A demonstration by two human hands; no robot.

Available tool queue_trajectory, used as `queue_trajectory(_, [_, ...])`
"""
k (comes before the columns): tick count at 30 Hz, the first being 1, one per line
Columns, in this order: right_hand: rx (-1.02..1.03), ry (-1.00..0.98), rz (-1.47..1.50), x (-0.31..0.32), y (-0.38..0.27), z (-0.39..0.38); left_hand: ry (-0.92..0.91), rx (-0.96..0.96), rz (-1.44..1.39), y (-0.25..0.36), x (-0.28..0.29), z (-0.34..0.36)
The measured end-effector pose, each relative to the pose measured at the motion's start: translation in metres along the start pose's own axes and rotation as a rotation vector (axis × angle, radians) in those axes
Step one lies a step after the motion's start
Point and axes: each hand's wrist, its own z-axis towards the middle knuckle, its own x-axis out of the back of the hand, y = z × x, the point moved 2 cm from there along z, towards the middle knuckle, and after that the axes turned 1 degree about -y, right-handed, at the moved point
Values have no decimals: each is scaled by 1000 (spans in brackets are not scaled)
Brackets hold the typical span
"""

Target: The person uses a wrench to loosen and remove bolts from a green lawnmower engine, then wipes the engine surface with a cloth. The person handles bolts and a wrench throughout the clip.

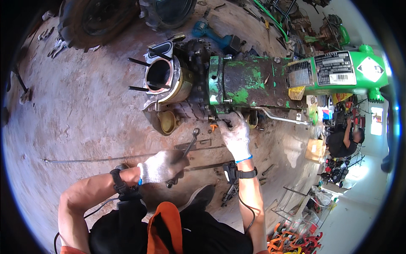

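- Green machine (249, 80): ahead, beyond the wrench (190, 144).
- Left hand (163, 166): fingers wrapped around wrench; best seated squarely before pulling.
- Right hand (236, 137): at machine's near side; whether gripping, cannot tell.

A green, paint-worn engine assembly (249, 80) lies lengthwise; a dark ring-ended wrench (191, 142) slants toward its near side.

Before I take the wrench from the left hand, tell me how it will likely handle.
The wrench will probably stay stiff, its shaft being straight and metallic. It may feel heavy for its size, as it looks solid. Set down, it seems unlikely to roll, its ring end being wider than the shaft.
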Motion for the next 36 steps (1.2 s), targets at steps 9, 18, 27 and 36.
queue_trajectory(9, [-476, 54, 1097, -7, 32, -29, 8, 20, -35, 2, 0, -5])
queue_trajectory(18, [-218, 38, 69, -16, -19, -7, -31, -13, 39, 1, -2, -2])
queue_trajectory(27, [-148, 129, 200, -25, -23, -10, 3, -31, 62, -1, 1, -4])
queue_trajectory(36, [-240, 20, 206, -27, -16, -13, -24, -2, 33, -6, 1, 1])
